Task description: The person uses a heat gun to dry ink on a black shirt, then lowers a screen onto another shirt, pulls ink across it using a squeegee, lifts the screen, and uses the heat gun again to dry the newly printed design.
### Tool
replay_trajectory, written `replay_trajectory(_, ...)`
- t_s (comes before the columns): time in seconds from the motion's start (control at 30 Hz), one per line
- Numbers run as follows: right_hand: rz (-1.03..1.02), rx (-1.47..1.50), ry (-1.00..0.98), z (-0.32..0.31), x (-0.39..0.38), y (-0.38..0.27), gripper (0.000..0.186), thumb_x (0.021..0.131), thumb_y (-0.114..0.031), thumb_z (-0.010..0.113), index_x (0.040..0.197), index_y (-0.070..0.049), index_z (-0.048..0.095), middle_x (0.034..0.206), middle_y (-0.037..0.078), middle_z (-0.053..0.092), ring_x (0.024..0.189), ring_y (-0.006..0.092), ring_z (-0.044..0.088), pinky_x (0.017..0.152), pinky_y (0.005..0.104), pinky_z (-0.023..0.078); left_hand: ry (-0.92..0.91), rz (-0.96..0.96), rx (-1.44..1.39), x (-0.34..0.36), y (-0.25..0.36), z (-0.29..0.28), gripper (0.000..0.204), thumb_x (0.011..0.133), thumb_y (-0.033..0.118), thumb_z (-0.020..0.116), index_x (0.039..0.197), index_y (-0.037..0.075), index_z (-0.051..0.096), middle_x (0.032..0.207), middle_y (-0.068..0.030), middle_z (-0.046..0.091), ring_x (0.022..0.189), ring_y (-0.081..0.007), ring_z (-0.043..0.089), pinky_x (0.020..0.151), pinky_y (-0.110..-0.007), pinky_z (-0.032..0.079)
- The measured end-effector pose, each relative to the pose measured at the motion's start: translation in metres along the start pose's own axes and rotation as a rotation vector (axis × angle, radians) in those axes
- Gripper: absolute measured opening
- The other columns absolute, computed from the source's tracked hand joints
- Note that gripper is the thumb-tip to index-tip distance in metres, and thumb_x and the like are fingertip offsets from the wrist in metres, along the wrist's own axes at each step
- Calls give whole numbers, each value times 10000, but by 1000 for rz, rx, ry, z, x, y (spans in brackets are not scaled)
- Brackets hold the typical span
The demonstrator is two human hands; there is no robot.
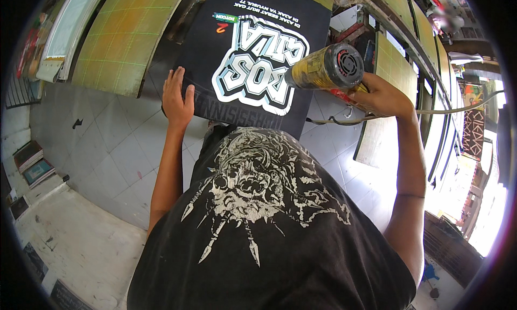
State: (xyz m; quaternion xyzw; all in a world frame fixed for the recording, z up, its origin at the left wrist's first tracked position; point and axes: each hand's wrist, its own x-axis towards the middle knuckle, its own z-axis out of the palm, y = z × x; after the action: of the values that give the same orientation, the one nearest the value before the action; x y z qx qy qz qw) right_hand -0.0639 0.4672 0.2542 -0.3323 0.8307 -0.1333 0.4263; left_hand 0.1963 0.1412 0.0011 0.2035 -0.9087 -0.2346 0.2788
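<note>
My right hand is closed round the handle of a yellow and black heat gun. The nozzle points left, over the edge of a large white block-letter print. That print is on a black T-shirt laid over a flat board in front of me. At the shirt's lower left edge my left hand lies against the cloth, fingers stretched out and holding nothing. Whether the heat gun is running cannot be seen. Part of its grip is hidden by my fingers.
Yellow-green printing boards stand to the left, and more boards are on the right beside a metal frame. A pale cord runs off to the right. Books sit on a white ledge at left. Grey tiles cover the floor.
</note>
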Motion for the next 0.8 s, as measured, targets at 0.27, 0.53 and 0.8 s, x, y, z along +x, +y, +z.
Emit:
replay_trajectory(0.27, -60, 120, -84, 24, -21, 1, 385, 836, -155, 601, 1197, -30, 549, 1046, 121, 615, 969, 200, 559, 879, 335, 433, -101, 43, 102, 2, 4, -4, 544, 853, 338, 592, 1293, 31, 506, 1335, -143, 512, 1286, -368, 407, 1069, -510, 265)
replay_trajectory(0.53, -54, 64, -40, 49, -33, -3, 376, 856, -187, 597, 1200, -42, 551, 1047, 142, 620, 959, 230, 575, 890, 354, 439, -142, 60, 126, 0, 2, -5, 598, 854, 369, 582, 1323, 17, 465, 1377, -157, 466, 1311, -368, 372, 1080, -513, 240)
replay_trajectory(0.8, -37, 99, 295, 35, -4, -11, 382, 861, -194, 582, 1208, -39, 548, 1050, 91, 634, 884, 159, 598, 808, 319, 478, -205, 98, 177, -1, 1, -6, 655, 864, 427, 561, 1354, 14, 425, 1410, -155, 427, 1336, -365, 336, 1080, -542, 220)
